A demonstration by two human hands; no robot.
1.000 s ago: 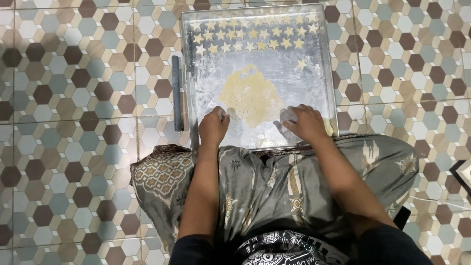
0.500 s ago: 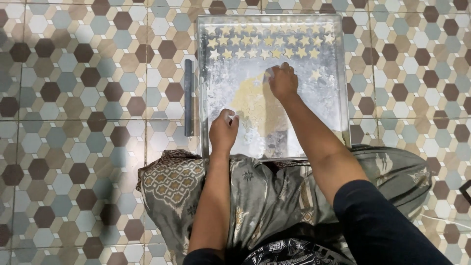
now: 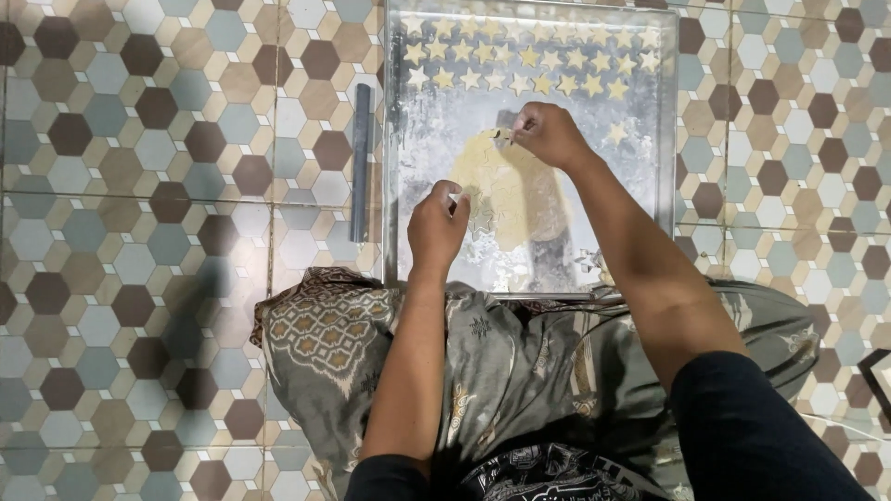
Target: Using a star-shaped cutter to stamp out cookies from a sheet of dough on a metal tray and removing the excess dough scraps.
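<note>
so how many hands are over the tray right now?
2. The left hand is at the near-left edge of the dough sheet. The right hand is at its far edge, just below the rows of star cutouts. None look hidden.

One tray [image 3: 670, 139], one dough sheet [image 3: 506, 190], one rod [image 3: 360, 158], perhaps thirty star cutouts [image 3: 529, 57].

Pale yellow dough sheet [image 3: 506, 190] flat on floured tray, mid-tray; edges ragged; star cutouts [image 3: 520, 70] in rows along far edge.
</note>
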